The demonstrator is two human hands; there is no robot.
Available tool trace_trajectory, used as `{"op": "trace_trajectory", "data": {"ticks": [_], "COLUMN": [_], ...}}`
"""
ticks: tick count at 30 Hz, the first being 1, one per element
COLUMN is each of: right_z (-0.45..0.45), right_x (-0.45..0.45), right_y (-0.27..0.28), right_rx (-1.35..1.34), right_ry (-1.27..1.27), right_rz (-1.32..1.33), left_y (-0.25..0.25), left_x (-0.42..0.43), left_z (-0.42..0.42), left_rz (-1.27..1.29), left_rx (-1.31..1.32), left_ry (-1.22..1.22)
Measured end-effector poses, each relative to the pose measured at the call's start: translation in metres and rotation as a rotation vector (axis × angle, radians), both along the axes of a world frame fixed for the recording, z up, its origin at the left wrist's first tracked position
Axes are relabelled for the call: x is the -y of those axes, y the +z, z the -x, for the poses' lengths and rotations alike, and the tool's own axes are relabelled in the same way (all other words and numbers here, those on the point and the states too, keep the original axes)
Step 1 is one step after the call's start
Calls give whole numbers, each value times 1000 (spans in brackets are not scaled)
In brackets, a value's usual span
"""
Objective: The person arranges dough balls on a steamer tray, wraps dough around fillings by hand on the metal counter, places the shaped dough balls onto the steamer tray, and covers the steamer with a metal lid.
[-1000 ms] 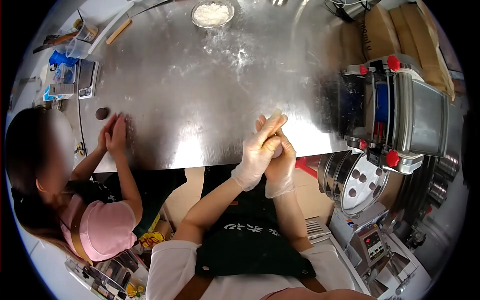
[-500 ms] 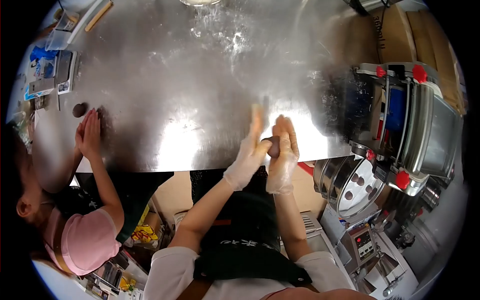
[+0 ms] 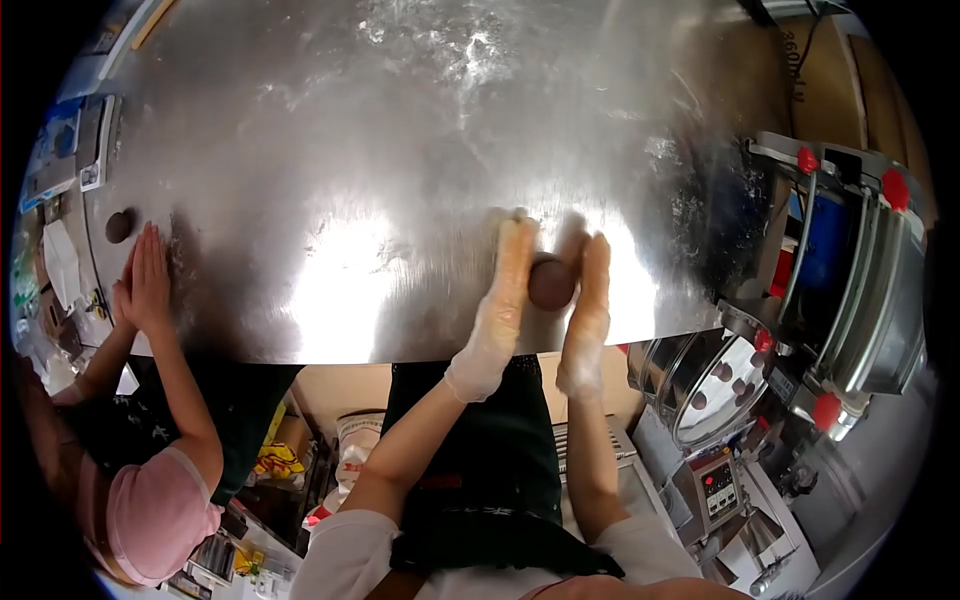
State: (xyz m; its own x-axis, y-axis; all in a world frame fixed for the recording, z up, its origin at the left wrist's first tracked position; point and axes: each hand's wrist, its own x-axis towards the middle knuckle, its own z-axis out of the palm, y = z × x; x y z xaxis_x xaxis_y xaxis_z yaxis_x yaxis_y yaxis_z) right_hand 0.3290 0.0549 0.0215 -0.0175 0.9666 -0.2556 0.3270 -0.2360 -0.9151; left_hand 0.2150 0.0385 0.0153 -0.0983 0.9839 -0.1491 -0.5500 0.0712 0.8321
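ball (image 3: 551, 286) between two flat, gloved hands, left hand (image 3: 503, 302) and right hand (image 3: 590, 305), at the bench's (image 3: 250, 150) near edge.

it sits just off centre toward three o'clock. the rounding looks well along; whether any working is left, i cannot tell. several more balls (image 3: 699, 401) lie in the tin (image 3: 664, 385) at four o'clock, this one apart from them; another lump (image 3: 120, 227) is on the bench at nine to ten o'clock, near a co-worker's hands (image 3: 147, 285). left fingers are straight and together; the right ones are straight but too blurred to tell their spacing. the palms stand apart, neither clamped; contact with the ball is unclear. it looks dark brown, matte and round, its edge softened by blur.
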Motion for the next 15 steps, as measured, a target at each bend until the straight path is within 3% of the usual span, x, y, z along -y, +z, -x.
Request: {"op": "trace_trajectory", "data": {"ticks": [1,2,4,9,11,13,15], "right_z": [2,11,15,4,1,8,10], "right_x": [-3,0,15,-9,-7,-2,-13], "right_y": [6,10,2,-16,-6,-5,-8], "right_rx": [-317,-335,82,-264,-224,-83,-107], "right_ry": [-122,-176,89,-28,3,112,141], "right_rz": [28,187,2,-22,18,28,-26], "left_y": [-8,-21,-30,-22,-33,-28,-27], "left_x": [-5,-6,-5,11,0,-21,-14], "left_z": [-2,-5,-19,-23,-11,-10,-13], "left_rz": [-46,-85,-46,19,-67,-51,-50], "left_rx": [11,-111,-165,-210,-235,-439,-466], "left_ry": [-30,-93,-78,16,68,-132,-159]}}
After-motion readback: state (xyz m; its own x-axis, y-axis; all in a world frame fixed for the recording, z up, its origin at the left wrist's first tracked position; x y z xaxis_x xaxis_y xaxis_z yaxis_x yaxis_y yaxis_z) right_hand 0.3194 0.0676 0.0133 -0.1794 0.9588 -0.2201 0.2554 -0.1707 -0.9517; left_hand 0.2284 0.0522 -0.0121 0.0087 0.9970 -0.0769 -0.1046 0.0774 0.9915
